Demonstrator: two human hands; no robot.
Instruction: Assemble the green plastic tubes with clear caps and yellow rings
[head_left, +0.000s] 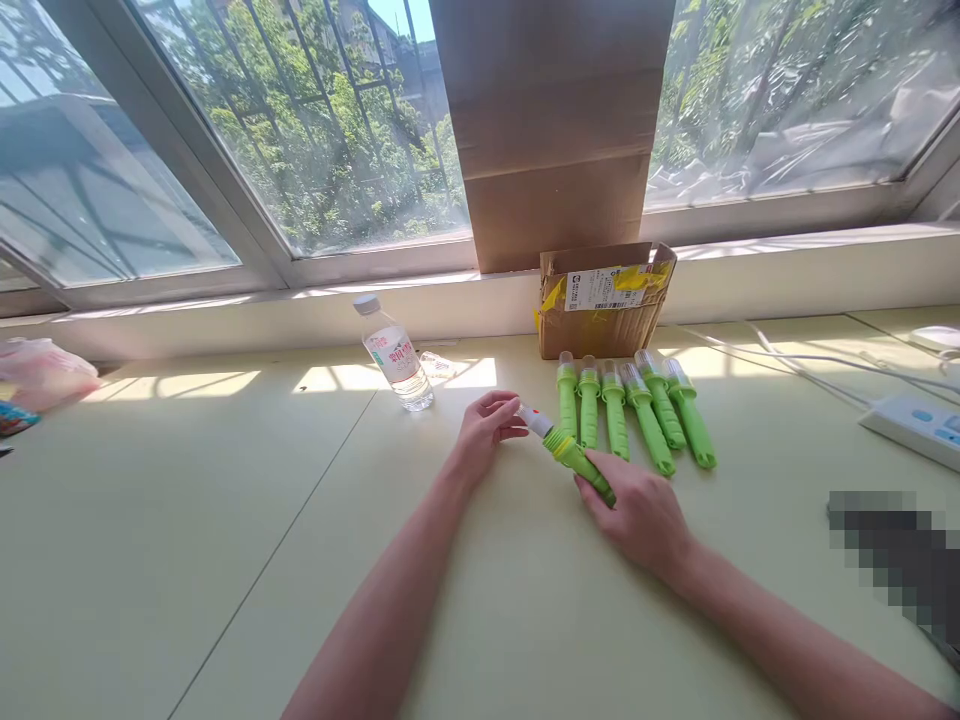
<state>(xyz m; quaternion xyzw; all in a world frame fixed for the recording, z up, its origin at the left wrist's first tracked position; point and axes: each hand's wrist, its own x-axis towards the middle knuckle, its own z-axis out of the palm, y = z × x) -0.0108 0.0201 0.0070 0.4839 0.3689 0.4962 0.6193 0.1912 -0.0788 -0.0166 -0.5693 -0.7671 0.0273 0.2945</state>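
Observation:
My right hand [637, 505] is wrapped round the ribbed green handle of a torch-like stick [568, 452], which slants up to the left above the table. A yellow ring circles its collar, and a clear cap with a small red spot inside forms its tip. With its fingertips, my left hand [491, 425] pinches the end of that clear cap; its lower fingers are curled beneath. Just beyond my right hand, several matching green sticks [649, 420] lie side by side, their clear caps pointing toward the window.
Behind the sticks stands an open cardboard box [600, 315] with a label and yellow tape. A water bottle [396, 355] is upright at the back left. White cables and a power strip [911, 430] lie right. A pink plastic bag [45, 375] sits far left.

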